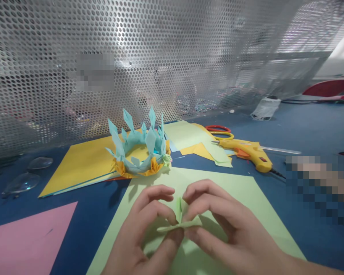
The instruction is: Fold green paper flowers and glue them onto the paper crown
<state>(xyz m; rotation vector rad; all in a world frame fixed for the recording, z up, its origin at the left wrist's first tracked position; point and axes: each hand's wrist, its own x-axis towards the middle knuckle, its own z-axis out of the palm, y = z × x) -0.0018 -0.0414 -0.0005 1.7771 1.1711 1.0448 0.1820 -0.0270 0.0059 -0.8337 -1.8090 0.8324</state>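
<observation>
Left hand [134, 236], right hand [234, 225] both pinching folded paper [178, 211] just above green sheet [259, 202]. On my feed: blue table [317, 130] underneath, crown [134, 163] over yellow sheet [83, 164], glue gun [246, 147] off right, perforated screen [160, 46] rising behind.

Pale-green paper [178, 214]; turquoise-and-orange crown [150, 142]

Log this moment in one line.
left hand: pinching folded green paper; right hand: pinching same piece; beneath: light-green sheet; beyond: light-blue paper crown
</observation>
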